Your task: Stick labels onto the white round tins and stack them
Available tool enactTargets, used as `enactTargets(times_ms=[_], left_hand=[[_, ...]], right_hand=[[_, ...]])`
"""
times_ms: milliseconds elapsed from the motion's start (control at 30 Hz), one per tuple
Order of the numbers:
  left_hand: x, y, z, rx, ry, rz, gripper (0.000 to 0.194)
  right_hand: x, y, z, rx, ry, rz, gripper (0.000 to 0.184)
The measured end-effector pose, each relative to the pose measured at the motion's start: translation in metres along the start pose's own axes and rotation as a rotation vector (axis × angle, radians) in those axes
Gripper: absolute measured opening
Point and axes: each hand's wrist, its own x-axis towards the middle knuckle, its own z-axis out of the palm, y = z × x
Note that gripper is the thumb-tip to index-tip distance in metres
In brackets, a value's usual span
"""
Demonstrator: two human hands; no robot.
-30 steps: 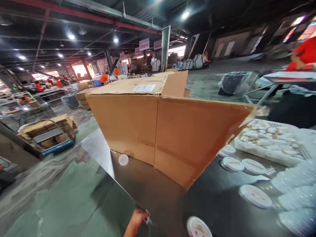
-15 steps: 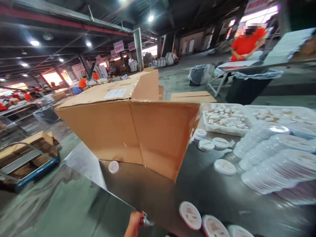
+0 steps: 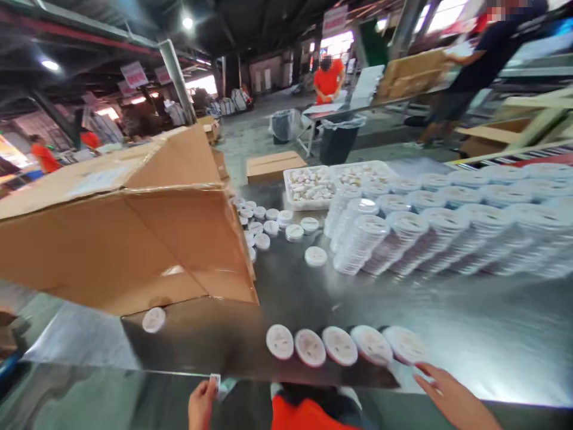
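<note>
In the head view my left hand (image 3: 202, 403) is closed at the front table edge, pinching a small white label-like piece (image 3: 215, 383) with a pale greenish strip trailing from it. My right hand (image 3: 452, 394) has its fingers apart, reaching to the lower edge of the rightmost round white tub (image 3: 406, 344). Whether the fingertips touch it I cannot tell. Several such tubs, with printed lids, form a row along the front edge; the leftmost tub (image 3: 280, 341) lies right of centre. Another round white tub (image 3: 154, 320) sits farther left, against the big carton.
A large cardboard carton (image 3: 179, 239) covers the left of the metal table (image 3: 295, 292). Clear plastic-wrapped stacks (image 3: 362, 245) of tubs fill the right. White trays (image 3: 308, 206) of small pieces stand behind loose tubs (image 3: 271, 227). Co-workers (image 3: 329, 80) stand in the background.
The view has swung right, so the carton sits farther left and the full row of tubs shows. My right hand has come into view at the row's right end; my left still holds the small piece.
</note>
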Motion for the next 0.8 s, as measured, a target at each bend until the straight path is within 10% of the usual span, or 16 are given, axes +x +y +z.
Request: enactTargets(times_ms=[167,367,800], left_hand=[[-0.102,0.088,0.046,-0.197,-0.044,0.253,0.062],[-0.18,0.187,0.126,-0.504,-0.29,0.215,0.055],[-0.217,0.19,0.207,-0.556,-0.582,0.08,0.046]], right_hand=[[-0.014,-0.064,0.011,0.306,-0.219,0.095,0.041],[-0.052,-0.133,0.023,0.872,-0.707,-0.025,0.048],[-0.05,-0.081,-0.025,0.969,-0.602,0.209,0.038]])
